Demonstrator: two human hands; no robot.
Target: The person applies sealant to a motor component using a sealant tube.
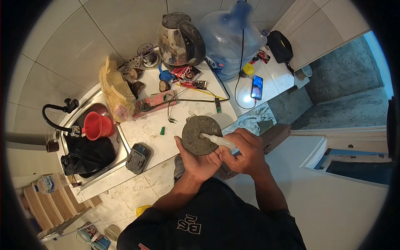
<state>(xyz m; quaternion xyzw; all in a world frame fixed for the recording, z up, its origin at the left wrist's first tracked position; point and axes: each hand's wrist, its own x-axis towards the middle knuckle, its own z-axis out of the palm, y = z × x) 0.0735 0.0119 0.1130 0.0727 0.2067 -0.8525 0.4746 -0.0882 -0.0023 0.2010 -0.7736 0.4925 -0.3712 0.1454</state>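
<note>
A round, grey, rough-surfaced disc (pixel 196 139) rests on my left hand (pixel 198 162), whose thumb lies along its left edge and whose fingers support it from below. In my right hand (pixel 245 151) is a small white squeeze bottle (pixel 223 142), gripped between thumb and fingers. The bottle's narrow tip points left and meets the disc near its middle, at a small pale spot. What the bottle contains cannot be read. Just beyond the disc, a small green circuit board (pixel 218 105) with wires lies on the white counter (pixel 141 125).
Left of my hands sits a battery pack (pixel 138 158), beside the sink (pixel 121 146) with its red cup (pixel 98 126) and black cloth-like bundle (pixel 89 154). A kettle (pixel 177 41), a big water bottle (pixel 227 46) and a lit phone (pixel 257 87) stand or lie behind.
</note>
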